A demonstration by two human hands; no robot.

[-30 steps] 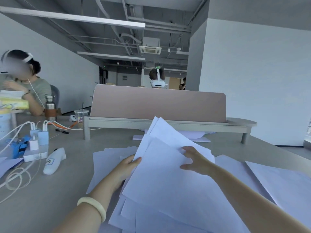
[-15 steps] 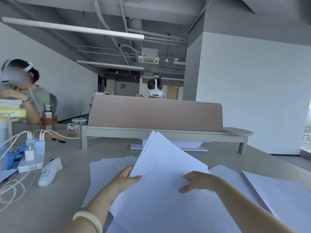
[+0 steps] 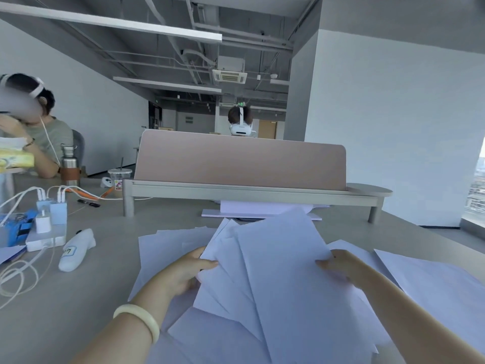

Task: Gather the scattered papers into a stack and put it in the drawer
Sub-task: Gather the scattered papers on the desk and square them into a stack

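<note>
Our left hand (image 3: 183, 274) and right hand (image 3: 342, 266) pinch the fanned sheets (image 3: 275, 279) by their side edges. We should tap them square on the desk (image 3: 78, 298) before adding loose sheets (image 3: 168, 248).

A grey counter (image 3: 78, 311) carries loose white sheets (image 3: 168, 248) spread over its near middle and right side, overlapping. Behind them a low riser (image 3: 249, 191) stands on its legs, with a flat white pad (image 3: 262, 208) under it. To the left lie a white labelled device (image 3: 76, 249), a power strip (image 3: 44, 239) with chargers plugged in, coiled white cables (image 3: 15, 279) and a black pen (image 3: 89, 203). Farther back stand a plastic cup (image 3: 119, 179) and a steel bottle (image 3: 69, 166).
</note>
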